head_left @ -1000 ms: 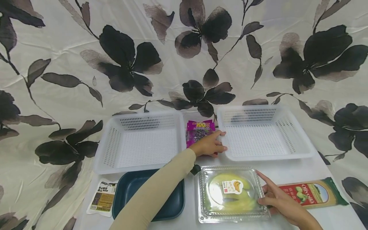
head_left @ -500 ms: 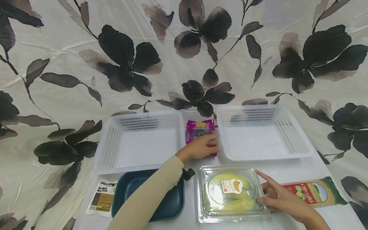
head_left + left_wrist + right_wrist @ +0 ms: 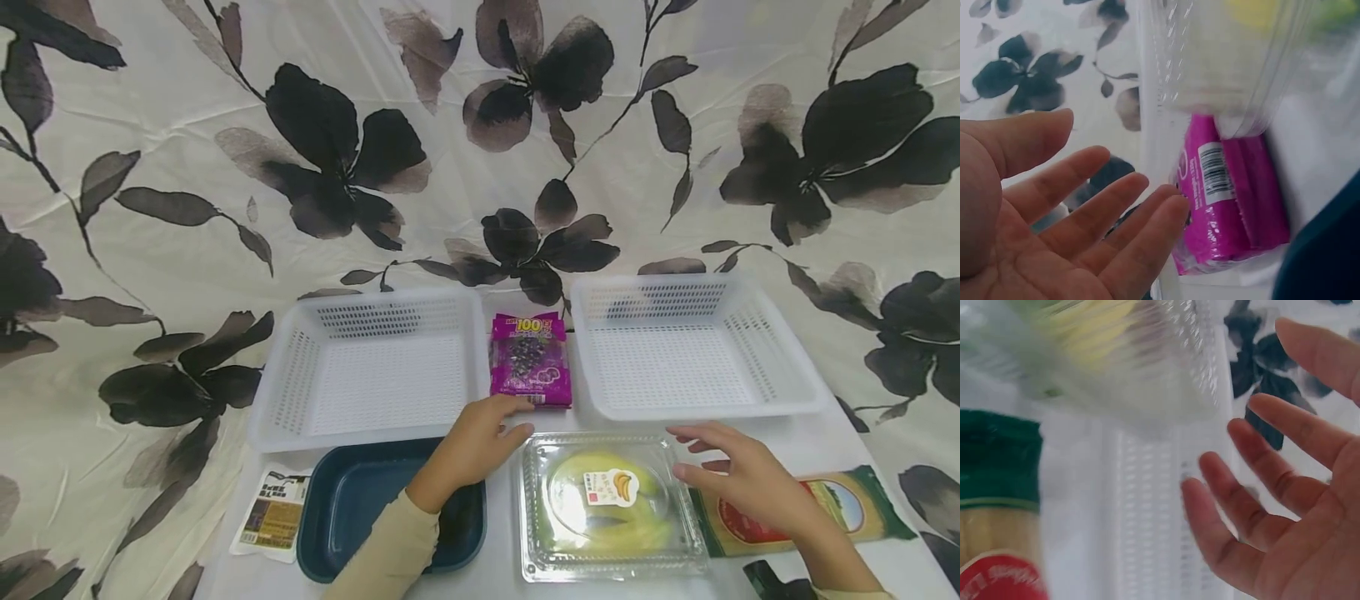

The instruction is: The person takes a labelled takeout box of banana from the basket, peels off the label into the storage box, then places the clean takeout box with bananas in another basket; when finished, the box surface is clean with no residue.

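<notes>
In the head view my left hand (image 3: 476, 442) hovers over the far right corner of a dark blue tray (image 3: 322, 500), its fingertips near the lower edge of a purple candy bag (image 3: 529, 362). In the left wrist view its fingers are spread and hold nothing, beside the barcode end of that bag. A clear plastic clamshell of bananas (image 3: 607, 533) lies between the two hands. To its right is my right hand (image 3: 750, 475), fingers relaxed, above a pasta packet (image 3: 873, 504) that it partly covers. The right wrist view shows those fingers apart and holding nothing.
Two white perforated baskets stand at the back, a left basket (image 3: 390, 383) and a right basket (image 3: 675, 367), with the candy bag between them. A white pouch with a brown label (image 3: 272, 512) lies left of the blue tray. A floral cloth (image 3: 420, 167) hangs behind the table.
My left hand has drawn back from the purple candy bag, leftward and toward the front, uncovering it. The right hand has come off the clamshell's right edge and now covers more of the pasta packet.
</notes>
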The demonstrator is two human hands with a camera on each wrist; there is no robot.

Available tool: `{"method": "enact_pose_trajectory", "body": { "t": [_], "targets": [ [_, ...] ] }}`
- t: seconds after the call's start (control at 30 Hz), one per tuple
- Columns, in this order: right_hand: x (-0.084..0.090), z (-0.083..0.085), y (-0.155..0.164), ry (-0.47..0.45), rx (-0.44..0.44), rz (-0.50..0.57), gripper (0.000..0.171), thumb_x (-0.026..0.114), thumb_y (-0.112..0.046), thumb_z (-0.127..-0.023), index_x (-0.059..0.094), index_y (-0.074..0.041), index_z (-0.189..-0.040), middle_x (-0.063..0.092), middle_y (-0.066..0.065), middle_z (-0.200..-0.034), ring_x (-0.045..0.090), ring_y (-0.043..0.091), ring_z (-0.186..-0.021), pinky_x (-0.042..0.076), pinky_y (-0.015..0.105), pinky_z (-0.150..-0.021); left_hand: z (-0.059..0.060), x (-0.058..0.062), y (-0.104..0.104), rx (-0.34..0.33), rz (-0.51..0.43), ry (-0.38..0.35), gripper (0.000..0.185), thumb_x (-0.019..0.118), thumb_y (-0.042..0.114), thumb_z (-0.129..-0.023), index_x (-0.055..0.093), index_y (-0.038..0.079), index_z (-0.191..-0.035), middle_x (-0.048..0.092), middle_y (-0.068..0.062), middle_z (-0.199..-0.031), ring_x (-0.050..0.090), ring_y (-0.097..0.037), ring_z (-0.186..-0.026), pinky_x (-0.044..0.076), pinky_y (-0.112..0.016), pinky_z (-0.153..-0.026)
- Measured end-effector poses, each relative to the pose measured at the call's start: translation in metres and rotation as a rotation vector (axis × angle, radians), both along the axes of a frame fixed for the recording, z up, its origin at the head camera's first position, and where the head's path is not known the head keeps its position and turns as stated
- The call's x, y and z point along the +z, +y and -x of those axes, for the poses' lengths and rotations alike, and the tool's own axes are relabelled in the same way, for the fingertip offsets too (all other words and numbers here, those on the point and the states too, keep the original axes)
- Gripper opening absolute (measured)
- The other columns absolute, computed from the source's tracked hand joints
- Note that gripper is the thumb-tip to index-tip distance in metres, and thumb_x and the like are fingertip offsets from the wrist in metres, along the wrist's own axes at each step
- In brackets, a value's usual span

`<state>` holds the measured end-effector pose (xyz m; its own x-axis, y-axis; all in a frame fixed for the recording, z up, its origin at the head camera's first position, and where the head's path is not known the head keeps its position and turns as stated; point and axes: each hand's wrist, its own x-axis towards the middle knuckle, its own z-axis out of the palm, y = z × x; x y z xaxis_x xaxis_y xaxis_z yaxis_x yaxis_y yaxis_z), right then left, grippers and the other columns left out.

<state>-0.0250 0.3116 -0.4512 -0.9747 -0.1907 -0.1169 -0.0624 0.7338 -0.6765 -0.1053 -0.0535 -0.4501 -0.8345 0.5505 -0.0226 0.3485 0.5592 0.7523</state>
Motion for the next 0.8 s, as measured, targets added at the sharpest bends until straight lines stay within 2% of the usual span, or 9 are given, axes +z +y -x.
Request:
{"method": "enact_pose_trajectory", "body": {
  "t": [0.17, 0.3, 0.43, 0.6, 0.7, 0.8],
  "targets": [
    [0.008, 0.01, -0.016, 0.146, 0.073, -0.095, 0.039, 0.079, -0.039, -0.089, 0.072, -0.021, -0.123, 0.071, -0.006, -0.118, 0.067, 0.02, -0.104, 0.062, 0.033, -0.077, -0.025, -0.006, -0.005, 0.019, -0.025, 0.022, 0.038, 0.065, 0.024, -0.101, 0.064, 0.004, -0.134, 0.06, -0.015, -0.143, 0.064, -0.032, -0.124, 0.061, -0.043, -0.093],
    [0.01, 0.015, -0.024, 0.212, 0.136, -0.09, 0.029, 0.081, -0.035, -0.087, 0.076, -0.023, -0.113, 0.074, -0.011, -0.108, 0.066, 0.007, -0.093, 0.057, 0.027, -0.07, -0.039, -0.012, -0.004, 0.041, -0.057, 0.04, 0.04, 0.067, 0.023, -0.1, 0.063, 0.005, -0.136, 0.058, -0.016, -0.146, 0.065, -0.03, -0.123, 0.062, -0.036, -0.089],
    [0.011, 0.018, -0.029, 0.179, 0.223, -0.019, 0.024, 0.081, -0.031, -0.087, 0.078, -0.018, -0.107, 0.076, -0.008, -0.099, 0.06, -0.004, -0.081, 0.052, 0.022, -0.062, -0.051, -0.018, 0.002, 0.066, -0.09, 0.045, 0.045, 0.07, 0.022, -0.098, 0.061, 0.007, -0.139, 0.053, -0.016, -0.151, 0.067, -0.032, -0.119, 0.062, -0.031, -0.086],
    [0.008, 0.02, -0.035, 0.099, 0.326, 0.033, 0.027, 0.081, -0.032, -0.087, 0.077, -0.013, -0.107, 0.076, -0.004, -0.098, 0.06, -0.006, -0.08, 0.053, 0.021, -0.063, -0.061, -0.027, 0.009, 0.1, -0.128, 0.05, 0.048, 0.072, 0.02, -0.096, 0.06, 0.008, -0.141, 0.051, -0.017, -0.153, 0.066, -0.033, -0.121, 0.062, -0.031, -0.087],
    [0.005, 0.021, -0.039, 0.093, 0.339, 0.033, 0.028, 0.083, -0.032, -0.086, 0.077, -0.014, -0.106, 0.074, -0.006, -0.096, 0.06, -0.005, -0.08, 0.054, 0.021, -0.064, -0.065, -0.033, 0.012, 0.114, -0.107, 0.085, 0.05, 0.073, 0.02, -0.095, 0.06, 0.009, -0.142, 0.051, -0.019, -0.152, 0.067, -0.033, -0.121, 0.062, -0.035, -0.09],
    [0.003, 0.022, -0.042, 0.085, 0.341, 0.04, 0.028, 0.084, -0.032, -0.084, 0.077, -0.014, -0.105, 0.073, -0.007, -0.095, 0.06, -0.004, -0.079, 0.053, 0.021, -0.063, -0.068, -0.036, 0.013, 0.133, -0.08, 0.134, 0.051, 0.074, 0.019, -0.093, 0.06, 0.009, -0.141, 0.053, -0.02, -0.151, 0.062, -0.035, -0.128, 0.058, -0.046, -0.098]
  ]
}}
